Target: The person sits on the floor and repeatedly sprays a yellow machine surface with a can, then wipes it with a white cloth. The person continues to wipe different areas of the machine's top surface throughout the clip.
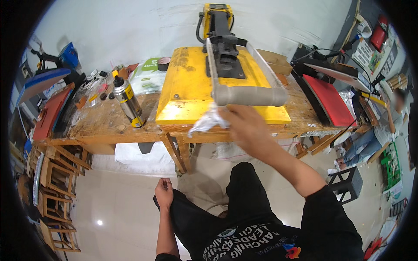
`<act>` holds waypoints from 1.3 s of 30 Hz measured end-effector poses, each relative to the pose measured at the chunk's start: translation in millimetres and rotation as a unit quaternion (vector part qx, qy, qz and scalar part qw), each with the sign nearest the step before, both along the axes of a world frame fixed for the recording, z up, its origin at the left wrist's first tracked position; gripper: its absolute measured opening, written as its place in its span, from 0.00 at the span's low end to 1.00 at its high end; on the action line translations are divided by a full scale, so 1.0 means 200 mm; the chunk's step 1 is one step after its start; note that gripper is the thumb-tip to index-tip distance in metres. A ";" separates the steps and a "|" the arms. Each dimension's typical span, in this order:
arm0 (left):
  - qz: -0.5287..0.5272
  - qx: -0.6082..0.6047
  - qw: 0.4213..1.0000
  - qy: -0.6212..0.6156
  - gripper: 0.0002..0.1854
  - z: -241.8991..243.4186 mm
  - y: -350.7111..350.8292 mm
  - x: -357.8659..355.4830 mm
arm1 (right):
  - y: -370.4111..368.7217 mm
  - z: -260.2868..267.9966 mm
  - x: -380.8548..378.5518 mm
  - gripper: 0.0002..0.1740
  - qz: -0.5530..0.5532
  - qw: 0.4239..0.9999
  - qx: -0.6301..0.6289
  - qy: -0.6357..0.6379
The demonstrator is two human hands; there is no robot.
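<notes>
A yellow heat press (189,81) with a black arm stands on the wooden workbench. Its U-shaped lever ends in a grey padded handle (251,95) above the front edge of the yellow top. My right hand (245,127), slightly blurred, grips a crumpled white cloth (210,120) just below that handle, by the sloped front face. Curled fingers mark my left hand (164,192), which rests by my left knee with no object visible in it. An aerosol can (128,102) with a yellow nozzle stands upright left of the press.
Red-padded presses (329,99) flank the bench (98,130) on both sides. A tape roll (163,63) and small parts lie behind the can. Wooden stools (55,202) line the left floor. At far right sits a person (385,124) near a black stool (347,184).
</notes>
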State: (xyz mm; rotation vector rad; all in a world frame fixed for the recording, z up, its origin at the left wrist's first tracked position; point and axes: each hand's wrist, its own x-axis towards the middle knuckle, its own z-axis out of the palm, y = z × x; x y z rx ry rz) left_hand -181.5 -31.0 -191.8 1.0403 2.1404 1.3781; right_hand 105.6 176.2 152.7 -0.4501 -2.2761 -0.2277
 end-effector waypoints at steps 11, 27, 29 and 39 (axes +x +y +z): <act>0.004 -0.030 0.998 0.049 0.06 -0.03 0.06 0.02 | 0.08 0.07 -0.24 0.29 0.036 0.973 -0.169 -0.150; 0.002 -0.024 0.999 0.045 0.06 -0.03 0.07 0.05 | 0.02 0.11 -0.36 0.27 0.079 0.978 -0.139 -0.134; 0.007 0.003 1.000 0.029 0.06 -0.03 0.03 0.04 | 0.02 0.12 -0.24 0.26 0.036 0.978 -0.119 -0.168; -0.005 -0.040 0.999 0.033 0.06 -0.01 0.05 0.02 | 0.05 0.14 -0.41 0.27 0.077 0.983 -0.083 -0.142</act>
